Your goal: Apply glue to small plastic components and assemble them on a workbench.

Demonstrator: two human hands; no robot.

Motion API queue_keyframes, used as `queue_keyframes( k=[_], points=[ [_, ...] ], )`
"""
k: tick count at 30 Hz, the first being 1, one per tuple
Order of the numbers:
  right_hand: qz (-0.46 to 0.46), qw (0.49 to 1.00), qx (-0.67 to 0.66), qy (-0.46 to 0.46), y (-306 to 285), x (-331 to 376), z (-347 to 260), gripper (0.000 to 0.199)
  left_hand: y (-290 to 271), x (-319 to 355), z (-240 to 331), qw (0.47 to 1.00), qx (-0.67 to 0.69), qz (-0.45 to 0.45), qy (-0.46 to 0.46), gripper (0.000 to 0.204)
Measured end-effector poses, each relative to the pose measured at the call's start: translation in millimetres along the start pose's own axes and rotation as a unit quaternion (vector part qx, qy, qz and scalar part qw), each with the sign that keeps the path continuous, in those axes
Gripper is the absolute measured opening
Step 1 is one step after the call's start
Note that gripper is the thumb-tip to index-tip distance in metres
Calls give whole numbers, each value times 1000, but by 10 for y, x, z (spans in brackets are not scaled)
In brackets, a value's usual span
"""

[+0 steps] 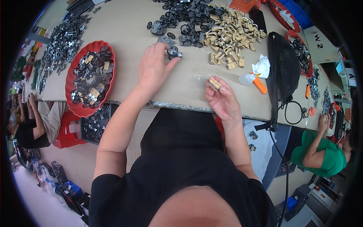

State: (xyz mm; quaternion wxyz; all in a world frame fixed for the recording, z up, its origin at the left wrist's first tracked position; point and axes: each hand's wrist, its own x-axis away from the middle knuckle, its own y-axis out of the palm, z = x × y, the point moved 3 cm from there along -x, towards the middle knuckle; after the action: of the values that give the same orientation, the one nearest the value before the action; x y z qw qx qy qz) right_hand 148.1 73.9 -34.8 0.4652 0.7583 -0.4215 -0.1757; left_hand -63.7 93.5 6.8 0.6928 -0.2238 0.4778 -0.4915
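Observation:
My left hand point(152, 67) lies at the table's middle, thumb and forefinger closed around a small grey wheeled toy chassis point(172, 51). Near the front edge, my right hand point(226, 101) pinches a small tan plastic part with a dark rim point(214, 84) between thumb and fingers. Beyond the left hand spreads a heap of dark wheeled chassis point(191, 28). To its right is a pile of loose tan parts point(232, 34); several lie at its near edge. The fingertips of my left hand are partly hidden by the chassis.
A red scalloped bowl point(69, 87) of mixed parts stands at left, before a heap of small grey parts point(64, 41). On the right are a white bottle point(246, 79), an orange tool point(259, 84), crumpled tissue point(262, 67) and a black bag point(281, 66). Other people sit at both sides.

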Motion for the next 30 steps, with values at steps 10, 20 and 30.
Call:
queue_keyframes(
  k=[10,20,30],
  points=[
    [9,1000,18,-9,14,0,6,36,-51,-16,44,985,121,-29,-119,40],
    [6,1000,14,-13,-18,26,7,36,-9,-13,-127,876,366,-234,-209,25],
    [-6,999,46,-8,-8,26,8,36,-161,42,-24,984,82,-110,-117,34]
  ],
)
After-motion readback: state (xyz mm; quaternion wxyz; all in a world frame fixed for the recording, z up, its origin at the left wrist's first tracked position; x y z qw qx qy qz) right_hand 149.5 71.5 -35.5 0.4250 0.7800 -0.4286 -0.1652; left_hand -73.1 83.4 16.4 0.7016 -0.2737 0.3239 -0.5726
